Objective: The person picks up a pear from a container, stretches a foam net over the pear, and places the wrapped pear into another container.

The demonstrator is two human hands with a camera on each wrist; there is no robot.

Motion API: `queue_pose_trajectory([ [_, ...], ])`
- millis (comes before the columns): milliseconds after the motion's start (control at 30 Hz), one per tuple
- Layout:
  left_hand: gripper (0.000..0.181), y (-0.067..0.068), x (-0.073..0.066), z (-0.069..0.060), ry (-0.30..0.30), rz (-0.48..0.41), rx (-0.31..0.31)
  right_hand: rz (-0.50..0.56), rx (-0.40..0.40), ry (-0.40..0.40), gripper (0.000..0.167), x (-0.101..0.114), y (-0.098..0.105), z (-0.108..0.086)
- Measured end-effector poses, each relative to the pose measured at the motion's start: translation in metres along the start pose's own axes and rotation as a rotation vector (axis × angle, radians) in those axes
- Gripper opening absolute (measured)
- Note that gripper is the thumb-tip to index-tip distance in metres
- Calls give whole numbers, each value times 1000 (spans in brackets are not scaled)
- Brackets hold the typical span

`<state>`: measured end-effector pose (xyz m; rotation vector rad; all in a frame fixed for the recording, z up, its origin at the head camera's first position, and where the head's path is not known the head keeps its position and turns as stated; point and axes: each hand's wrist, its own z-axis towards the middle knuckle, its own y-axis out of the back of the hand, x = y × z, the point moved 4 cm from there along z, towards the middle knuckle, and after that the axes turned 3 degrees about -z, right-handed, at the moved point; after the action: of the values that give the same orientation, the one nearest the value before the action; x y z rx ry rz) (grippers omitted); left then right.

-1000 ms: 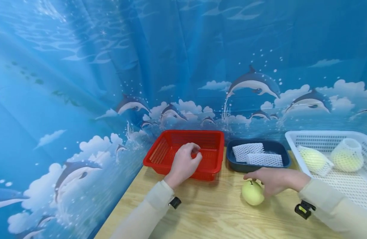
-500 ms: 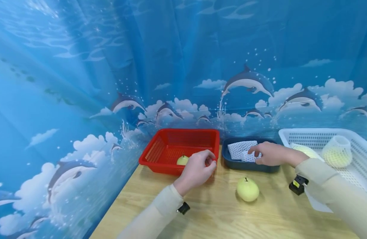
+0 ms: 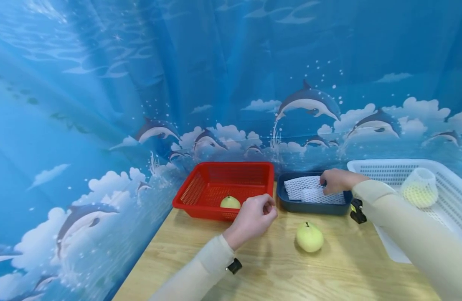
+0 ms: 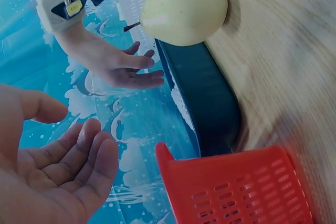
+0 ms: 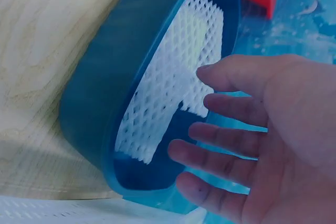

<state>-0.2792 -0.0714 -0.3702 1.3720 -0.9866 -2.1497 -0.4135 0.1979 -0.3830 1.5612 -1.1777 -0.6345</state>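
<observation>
My right hand (image 3: pixel 338 182) hovers over the right part of a dark blue tray (image 3: pixel 310 207), holding nothing. In the right wrist view its fingers (image 5: pixel 220 161) are spread and nearly straight, close to two flat white foam net sleeves (image 5: pixel 152 98) lying in the tray. My left hand (image 3: pixel 253 218) hangs in the air by the front right corner of the red basket (image 3: pixel 204 211); its fingers are loosely bent, with nothing between them. One yellow-green pear (image 3: pixel 309 237) stands stem up on the table in front of the tray. Another pear (image 3: pixel 229 202) sits inside the red basket.
At the right stands a white perforated basket (image 3: pixel 394 246), holding a pear in a foam net (image 3: pixel 420 189); my right sleeve hides part of it. Behind the containers hangs a blue curtain (image 3: pixel 216 75) with dolphins. The wooden table (image 3: pixel 268 276) stretches towards me.
My right hand has left the pear on the table and moved up over the tray. My left hand has drawn right and back from above the red basket, where a pear now shows.
</observation>
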Motion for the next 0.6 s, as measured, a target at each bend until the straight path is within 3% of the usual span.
queue_pose_trajectory([
  [233,6,-5,-1,0,22,1,37,69,112,-81,56,-8,-8,10],
  [400,7,-8,0,-2,61,-9,54,35,124,-99,51,-10,-13,10],
  [500,7,-8,1,-3,67,-3,59,21,104,-72,7,-11,-14,10],
  [533,7,-8,1,-3,68,0,60,19,91,-56,9,-12,-14,10],
  [600,7,-7,2,-3,70,2,60,9,61,-38,31,-12,-13,9],
])
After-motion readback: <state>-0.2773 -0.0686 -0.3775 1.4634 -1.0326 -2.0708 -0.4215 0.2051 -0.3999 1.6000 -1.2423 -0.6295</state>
